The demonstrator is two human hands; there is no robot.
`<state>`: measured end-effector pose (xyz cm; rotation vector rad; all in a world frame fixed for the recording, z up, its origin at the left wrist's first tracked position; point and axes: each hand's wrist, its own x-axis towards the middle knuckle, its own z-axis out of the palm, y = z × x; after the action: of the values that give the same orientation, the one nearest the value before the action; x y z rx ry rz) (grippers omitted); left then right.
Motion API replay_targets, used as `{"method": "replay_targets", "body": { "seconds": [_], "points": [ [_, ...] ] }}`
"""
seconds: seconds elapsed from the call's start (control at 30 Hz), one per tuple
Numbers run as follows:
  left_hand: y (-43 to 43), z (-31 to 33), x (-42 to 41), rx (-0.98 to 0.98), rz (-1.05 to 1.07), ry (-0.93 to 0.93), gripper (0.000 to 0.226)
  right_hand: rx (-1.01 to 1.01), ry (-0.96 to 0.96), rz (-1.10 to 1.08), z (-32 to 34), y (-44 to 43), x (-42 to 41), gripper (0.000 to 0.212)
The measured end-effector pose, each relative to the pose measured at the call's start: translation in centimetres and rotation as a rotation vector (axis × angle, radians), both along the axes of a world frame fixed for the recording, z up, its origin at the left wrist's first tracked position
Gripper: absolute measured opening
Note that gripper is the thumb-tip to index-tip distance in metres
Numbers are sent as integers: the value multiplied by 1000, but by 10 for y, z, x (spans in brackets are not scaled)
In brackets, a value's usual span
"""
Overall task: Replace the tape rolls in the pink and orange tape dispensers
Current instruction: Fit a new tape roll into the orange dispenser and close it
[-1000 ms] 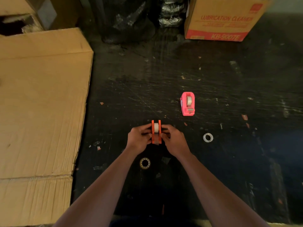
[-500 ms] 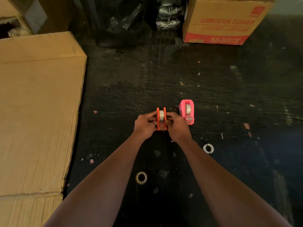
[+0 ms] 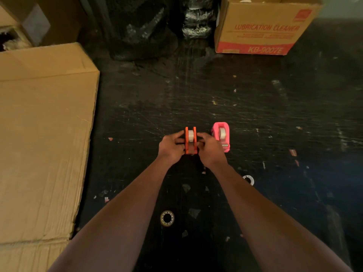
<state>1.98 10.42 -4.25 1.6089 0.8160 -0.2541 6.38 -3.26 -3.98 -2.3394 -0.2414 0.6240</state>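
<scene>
Yellowish spent tape core [image 3: 167,218] lies on the black floor [image 3: 255,114], well short of my grip; a white core [image 3: 248,179] sits nearer, off to its right. My left hand [image 3: 170,147] and right hand [image 3: 211,150] are both closed on the orange tape dispenser [image 3: 190,140], roll seated between its cheeks. Pink tape dispenser [image 3: 221,136] stands just right of the grip, beside my right fingers. Beyond: lubrication cleaner carton [image 3: 263,34].

Smooth, slightly glossy plastic is seen on the orange dispenser [image 3: 190,141] and pink dispenser [image 3: 221,135]. The black floor [image 3: 255,118] looks scratched; the box [image 3: 45,134] at left is matt cardboard.
</scene>
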Motion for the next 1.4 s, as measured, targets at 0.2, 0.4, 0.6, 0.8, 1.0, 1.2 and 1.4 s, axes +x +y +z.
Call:
{"method": "replay_targets", "body": {
  "seconds": [0.2,0.4,0.6,0.8,1.0,1.2,1.4],
  "points": [
    [-9,22,-33,363,-79,-17,50,-122,-21,46,13,-24,-21,42],
    [-37,27,-112,543,-192,-14,47,-285,-96,102,20,-74,-59,41],
    [-61,14,-183,756,-215,101,60,-530,-125,144,11,-122,-88,72],
    [-80,-8,-218,718,-189,179,68,-544,-52,128,4,-149,-103,84],
    [-82,-12,-215,711,-100,116,52,-420,-145,113,4,-150,-111,62],
    [-70,3,-191,671,-45,53,52,-271,-85,97,14,-111,-117,51],
    [-29,10,-159,718,-140,3,42,-158,-97,154,24,-53,-114,48]
  ]
}}
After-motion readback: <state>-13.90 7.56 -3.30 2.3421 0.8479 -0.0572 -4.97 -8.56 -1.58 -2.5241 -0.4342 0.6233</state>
